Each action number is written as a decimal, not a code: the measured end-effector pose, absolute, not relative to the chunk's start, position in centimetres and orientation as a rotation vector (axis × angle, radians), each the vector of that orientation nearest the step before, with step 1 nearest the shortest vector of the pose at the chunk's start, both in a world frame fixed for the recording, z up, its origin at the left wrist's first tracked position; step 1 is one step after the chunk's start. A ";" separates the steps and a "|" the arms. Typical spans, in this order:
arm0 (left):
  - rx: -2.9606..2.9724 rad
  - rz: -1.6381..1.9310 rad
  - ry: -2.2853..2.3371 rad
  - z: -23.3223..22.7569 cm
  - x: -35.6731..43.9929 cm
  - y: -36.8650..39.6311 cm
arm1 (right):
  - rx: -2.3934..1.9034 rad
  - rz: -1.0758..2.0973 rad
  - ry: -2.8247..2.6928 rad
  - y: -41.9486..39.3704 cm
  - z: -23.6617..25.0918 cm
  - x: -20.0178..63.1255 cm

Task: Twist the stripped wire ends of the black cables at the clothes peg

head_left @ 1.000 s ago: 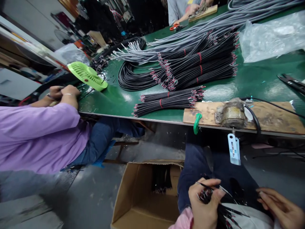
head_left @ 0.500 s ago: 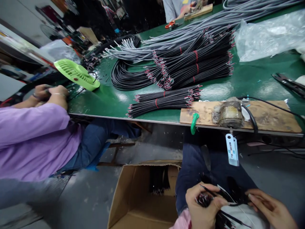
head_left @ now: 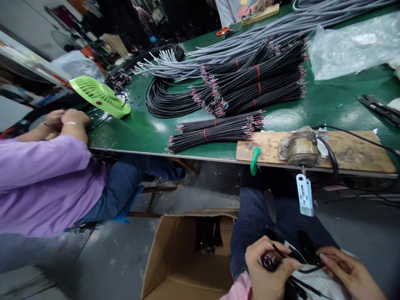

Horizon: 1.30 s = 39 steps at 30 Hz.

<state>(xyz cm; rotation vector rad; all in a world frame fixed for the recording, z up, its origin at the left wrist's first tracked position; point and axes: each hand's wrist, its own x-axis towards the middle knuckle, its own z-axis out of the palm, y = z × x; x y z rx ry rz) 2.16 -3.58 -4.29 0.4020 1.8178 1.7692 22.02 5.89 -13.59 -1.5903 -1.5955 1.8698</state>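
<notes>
Low at the right, over the lap, my left hand (head_left: 270, 266) is wrapped round a bundle of short black cables (head_left: 269, 261) with red and white wire ends. Between its thumb and forefinger one black cable stands out from the bundle. My right hand (head_left: 345, 268) pinches a black cable (head_left: 312, 270) that runs across from the left hand. More black cables lie below the hands, on a pale cloth (head_left: 328, 281) over the lap. The exact fingertip contact on the right is partly hidden.
The green table (head_left: 140, 137) bears tied black cable bundles (head_left: 212, 131), grey cables (head_left: 250, 46), a green fan (head_left: 100, 96) and a board-mounted motor (head_left: 301, 148) with a blue clip (head_left: 304, 195). A cardboard box (head_left: 187, 258) stands left of my legs. A co-worker in purple (head_left: 46, 183) sits left.
My right hand has moved slightly left, towards the left hand. The cable between the hands now bends more. The left hand keeps its hold on the bundle.
</notes>
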 end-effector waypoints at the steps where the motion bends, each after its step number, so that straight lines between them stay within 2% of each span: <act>1: 0.396 1.785 1.803 -4.2 2.1 -3.5 | -1.594 1.866 -1.598 5.8 -13.7 22.1; 5: 0.293 1.841 1.683 -4.1 1.8 -3.3 | -1.652 1.778 -1.571 6.1 -13.8 22.3; 8: 0.169 1.807 1.577 -4.3 1.5 -3.2 | -1.645 1.613 -1.531 6.2 -11.9 21.3; 13: 0.350 1.621 1.620 -4.5 1.6 -3.3 | -1.271 1.214 -1.769 5.2 -5.7 15.7; 17: 0.573 1.673 1.652 -4.1 1.6 -3.4 | -0.986 1.008 -1.823 4.4 -2.8 11.6; 19: 0.548 1.705 1.646 -3.8 1.4 -3.6 | -0.940 1.038 -1.799 4.2 -2.4 11.0; 25: 0.507 1.725 1.609 -3.1 0.7 -4.3 | -0.881 1.496 -1.818 4.4 -2.3 12.6; 39: 0.546 1.694 1.511 -2.1 0.7 -5.0 | -0.502 1.194 -2.250 5.4 -1.2 14.5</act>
